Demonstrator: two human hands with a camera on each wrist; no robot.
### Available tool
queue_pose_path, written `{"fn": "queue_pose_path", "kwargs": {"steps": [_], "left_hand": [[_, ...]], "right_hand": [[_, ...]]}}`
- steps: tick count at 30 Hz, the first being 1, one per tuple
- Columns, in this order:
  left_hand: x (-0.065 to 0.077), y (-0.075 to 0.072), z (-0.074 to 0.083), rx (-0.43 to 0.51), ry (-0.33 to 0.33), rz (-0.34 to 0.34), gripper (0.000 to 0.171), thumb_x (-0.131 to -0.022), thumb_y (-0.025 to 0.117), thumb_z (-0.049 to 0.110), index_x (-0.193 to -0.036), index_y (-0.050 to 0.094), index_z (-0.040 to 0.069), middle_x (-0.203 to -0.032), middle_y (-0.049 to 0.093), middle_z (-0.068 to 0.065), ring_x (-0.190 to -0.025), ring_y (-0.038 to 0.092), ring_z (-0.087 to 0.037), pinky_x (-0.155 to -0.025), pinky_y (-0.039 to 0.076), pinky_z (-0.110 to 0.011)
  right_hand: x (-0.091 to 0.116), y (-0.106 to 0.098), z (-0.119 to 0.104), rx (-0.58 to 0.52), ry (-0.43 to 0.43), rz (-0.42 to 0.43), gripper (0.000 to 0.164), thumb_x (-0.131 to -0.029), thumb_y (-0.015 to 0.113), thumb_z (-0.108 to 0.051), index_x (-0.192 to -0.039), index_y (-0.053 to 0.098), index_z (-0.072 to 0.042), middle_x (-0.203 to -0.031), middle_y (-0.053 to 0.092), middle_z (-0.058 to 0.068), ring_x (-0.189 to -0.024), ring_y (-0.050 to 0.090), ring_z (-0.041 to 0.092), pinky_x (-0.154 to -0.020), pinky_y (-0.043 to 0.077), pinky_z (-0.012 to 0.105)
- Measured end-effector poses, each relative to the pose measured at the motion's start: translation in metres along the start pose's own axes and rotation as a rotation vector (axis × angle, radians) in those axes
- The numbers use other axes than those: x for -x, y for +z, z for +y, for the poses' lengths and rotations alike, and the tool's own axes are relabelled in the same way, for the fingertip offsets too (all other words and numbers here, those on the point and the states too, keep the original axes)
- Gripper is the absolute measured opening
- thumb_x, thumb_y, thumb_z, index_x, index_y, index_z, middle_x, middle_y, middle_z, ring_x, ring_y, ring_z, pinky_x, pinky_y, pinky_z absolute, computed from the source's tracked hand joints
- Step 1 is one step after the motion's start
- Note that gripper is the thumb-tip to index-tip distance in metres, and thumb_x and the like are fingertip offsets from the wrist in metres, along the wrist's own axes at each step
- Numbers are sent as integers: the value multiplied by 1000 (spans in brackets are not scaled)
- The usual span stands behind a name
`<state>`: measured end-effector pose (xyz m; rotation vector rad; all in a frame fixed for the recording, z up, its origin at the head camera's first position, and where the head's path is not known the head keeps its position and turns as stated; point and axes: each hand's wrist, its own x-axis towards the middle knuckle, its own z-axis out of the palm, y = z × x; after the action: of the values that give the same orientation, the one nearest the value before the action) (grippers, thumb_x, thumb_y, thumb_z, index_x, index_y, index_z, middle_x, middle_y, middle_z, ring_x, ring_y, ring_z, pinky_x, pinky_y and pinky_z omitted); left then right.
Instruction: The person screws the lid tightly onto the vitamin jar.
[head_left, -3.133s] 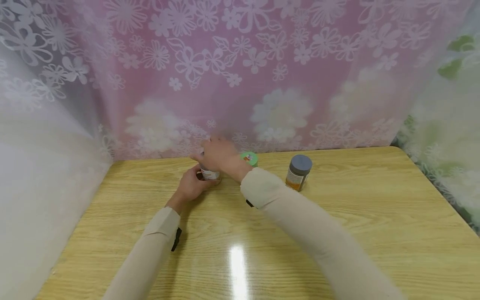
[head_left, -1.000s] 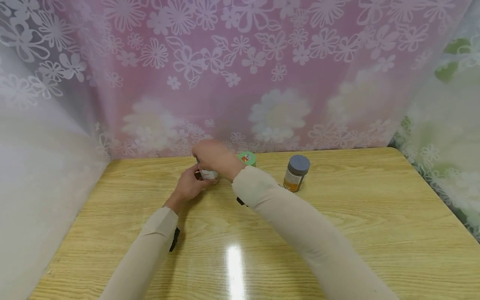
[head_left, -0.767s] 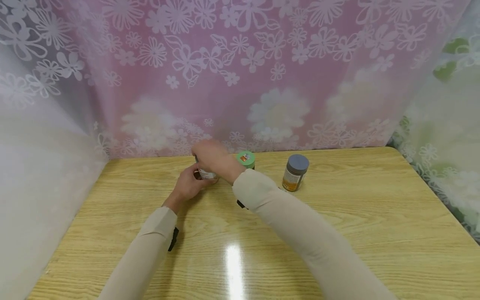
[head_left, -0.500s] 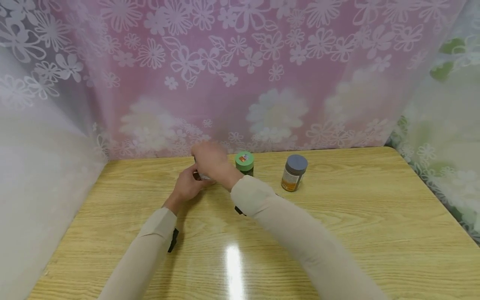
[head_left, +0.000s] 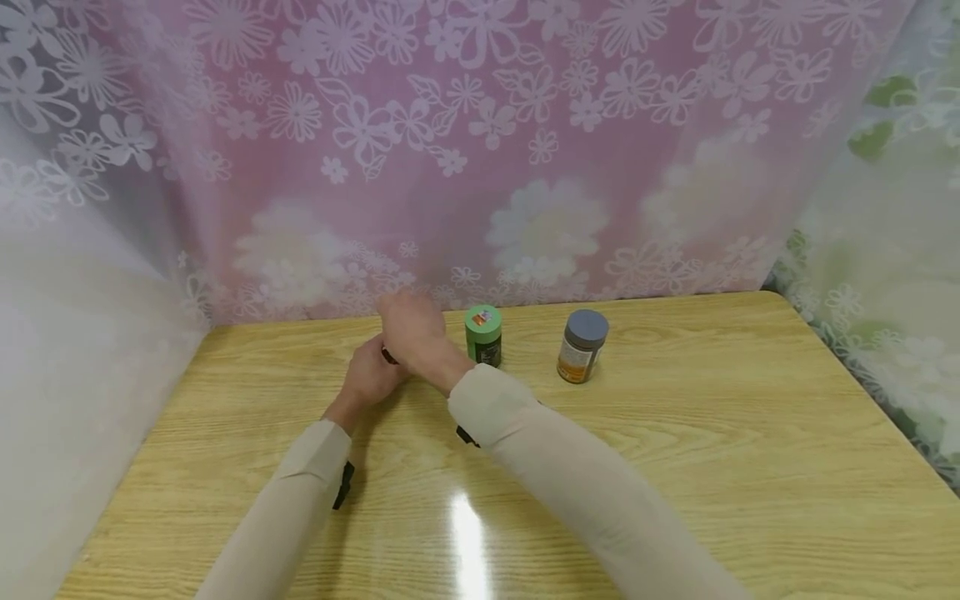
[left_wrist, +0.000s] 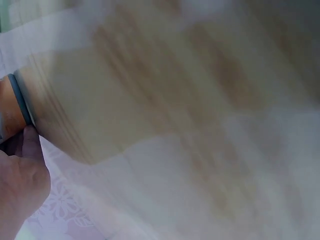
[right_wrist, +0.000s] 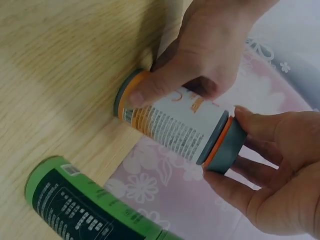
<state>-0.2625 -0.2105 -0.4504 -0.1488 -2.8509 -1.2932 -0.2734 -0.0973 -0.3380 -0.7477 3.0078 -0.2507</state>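
A jar (right_wrist: 175, 125) with a white and orange label stands upright on the table, almost wholly hidden by the hands in the head view. My left hand (head_left: 371, 372) grips its body low down, thumb across the label in the right wrist view. My right hand (head_left: 414, 329) holds the grey lid (right_wrist: 227, 147) from above, fingers and thumb around its rim. An orange band shows between the lid and the grey neck of the jar. In the left wrist view only part of the jar and the left hand (left_wrist: 22, 180) appear at the left edge.
Right of the hands stands a green-lidded jar (head_left: 483, 335), and farther right a grey-lidded jar (head_left: 582, 346) with an orange and white label. The wooden table (head_left: 405, 500) ends at a pink floral curtain (head_left: 465, 167) behind, with pale curtains at both sides.
My right hand has turned and shifted slightly on the lid, its forearm lower, so more of the green-lidded jar shows. The left hand keeps its hold. The head view has drifted slightly.
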Motion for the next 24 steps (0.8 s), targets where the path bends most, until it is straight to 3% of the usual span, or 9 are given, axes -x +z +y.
{"fn": "queue_pose_path", "kwargs": {"steps": [4,11,14,17,20,24], "left_hand": [[-2,-2,1,44,-13,-15,43,-89,71,27,-124,57,7,-116,60,-13,-102,58,-28,-83,49,-43],[-5,0,1,55,-22,-29,42,-89,71,24,-121,54,3,-120,56,-16,-106,56,-31,-85,47,-44],[-5,1,1,88,-5,-51,48,-92,67,18,-132,46,2,-124,52,-18,-106,55,-33,-83,47,-45],[-5,0,1,201,5,-79,62,-90,69,17,-141,34,6,-131,46,-15,-113,52,-31,-88,46,-44],[-2,-4,-1,272,-28,-95,84,-86,75,25,-148,20,11,-139,39,-14,-123,45,-31,-97,41,-46],[6,-17,-3,216,-73,-80,106,-81,78,36,-154,4,15,-151,23,-18,-137,28,-37,-105,33,-52]], "right_hand": [[-1,2,5,-54,-3,13,18,-100,52,-19,-111,67,-20,-95,64,-2,-79,60,15,-60,49,27],[1,6,16,-70,-57,0,27,-100,53,-28,-124,61,-21,-108,63,-2,-88,59,16,-67,50,30],[2,4,21,-89,-67,-29,38,-100,49,-37,-135,54,-22,-128,56,0,-107,57,18,-77,51,33],[4,-2,27,-109,-87,-45,49,-101,43,-44,-144,44,-21,-146,40,3,-129,42,22,-94,45,37],[8,-11,36,-101,-121,-33,54,-100,40,-48,-148,38,-21,-153,29,5,-138,29,23,-104,36,39],[16,-27,56,-43,-145,24,58,-99,41,-52,-147,39,-20,-153,29,7,-139,28,22,-109,30,39]]}}
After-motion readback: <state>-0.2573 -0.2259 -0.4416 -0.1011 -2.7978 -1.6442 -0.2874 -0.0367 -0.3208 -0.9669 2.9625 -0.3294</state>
